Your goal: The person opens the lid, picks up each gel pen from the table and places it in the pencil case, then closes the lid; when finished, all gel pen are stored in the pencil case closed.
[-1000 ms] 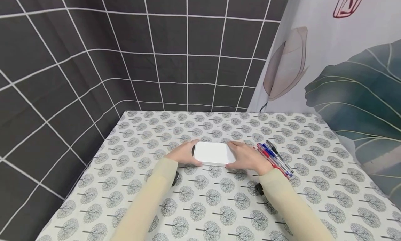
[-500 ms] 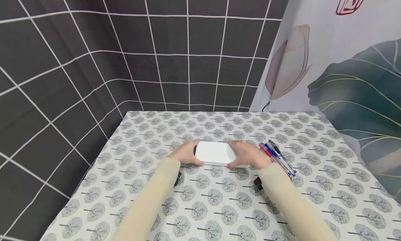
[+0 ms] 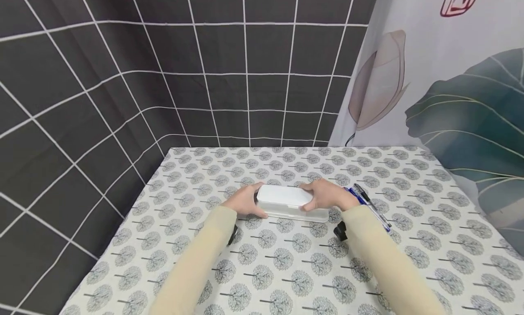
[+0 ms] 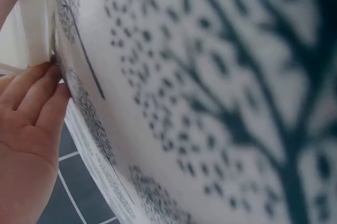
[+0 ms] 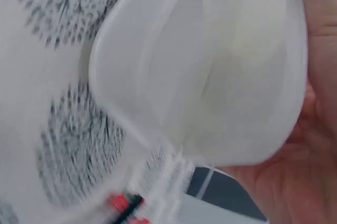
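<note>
A white plastic pencil case (image 3: 282,194) lies lengthwise on the table between both hands. Its lid is raised at an angle, and the translucent lower half (image 3: 319,213) shows beneath and out to the right. My left hand (image 3: 245,200) grips the case's left end, thumb at the near side and fingers at the far side. With thumb and fingers my right hand (image 3: 327,194) holds the lid near its right end. Seen from the right wrist, the parted halves (image 5: 210,77) show a bare inside at this end, with the palm (image 5: 316,124) behind one half.
Several pens lie right of the case, among them a black pen (image 3: 364,196) and a blue pen (image 3: 355,194), partly behind the right wrist. Red pen ends (image 5: 124,201) show in the right wrist view. A tree-print cloth (image 3: 262,269) covers the table; a dark gridded curtain (image 3: 245,87) hangs behind.
My right hand has lifted the lid away from the lower half, which now sticks out at the right. My left hand keeps its hold. The red pens have become hidden in the head view.
</note>
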Tool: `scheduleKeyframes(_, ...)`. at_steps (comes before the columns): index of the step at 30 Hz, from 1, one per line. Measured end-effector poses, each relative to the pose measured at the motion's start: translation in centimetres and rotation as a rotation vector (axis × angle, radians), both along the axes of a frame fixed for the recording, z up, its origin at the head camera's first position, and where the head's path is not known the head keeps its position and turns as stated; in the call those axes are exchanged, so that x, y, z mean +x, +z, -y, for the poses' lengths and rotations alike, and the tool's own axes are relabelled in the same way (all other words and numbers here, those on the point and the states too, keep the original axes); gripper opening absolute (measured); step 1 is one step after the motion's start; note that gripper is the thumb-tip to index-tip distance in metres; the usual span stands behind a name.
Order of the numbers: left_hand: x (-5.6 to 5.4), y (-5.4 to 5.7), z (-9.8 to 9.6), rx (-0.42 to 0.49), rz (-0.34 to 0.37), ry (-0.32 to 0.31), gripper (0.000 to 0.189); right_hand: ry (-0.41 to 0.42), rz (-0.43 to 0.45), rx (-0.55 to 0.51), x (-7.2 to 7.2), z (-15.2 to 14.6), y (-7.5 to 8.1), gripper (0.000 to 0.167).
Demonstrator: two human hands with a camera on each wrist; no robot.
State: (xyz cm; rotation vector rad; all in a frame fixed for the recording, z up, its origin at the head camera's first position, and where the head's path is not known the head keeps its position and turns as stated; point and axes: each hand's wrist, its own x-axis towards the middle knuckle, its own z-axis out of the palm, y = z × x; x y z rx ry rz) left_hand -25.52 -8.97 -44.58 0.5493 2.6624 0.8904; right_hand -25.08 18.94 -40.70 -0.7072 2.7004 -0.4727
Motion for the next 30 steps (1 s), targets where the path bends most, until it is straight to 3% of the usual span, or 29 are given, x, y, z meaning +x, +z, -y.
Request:
scheduleKeyframes(3,-0.2,-0.2,0.0,0.001,0.002,-0.002,0.113,-0.011,0.091,-0.007,-0.4,-0.3,0.5,0.091)
scheduleKeyframes(8,-0.3,-0.6,-0.1,0.03,0.0,-0.024,0.107,-0.001,0.166,-0.038,-0.9,-0.9,1.0,0.084)
scheduleKeyframes(12,-0.2,-0.8,0.0,0.024,0.001,-0.033,0.108,0.028,0.165,-0.105,-0.8,-1.6,1.1,0.074)
scheduleKeyframes(17,-0.4,-0.6,0.2,0.021,-0.004,0.017,0.109,0.007,0.14,-0.218,-1.0,-2.3,2.0,0.061)
scheduleKeyframes(23,-0.5,-0.3,-0.1,-0.034,0.011,0.053,0.116,-0.054,0.076,-0.301,-1.1,-3.0,2.4,0.052)
scheduleKeyframes(30,0.3,0.3,-0.6,-0.072,0.019,0.053,0.113,-0.233,0.074,-0.391,-0.4,-3.8,2.0,0.049)
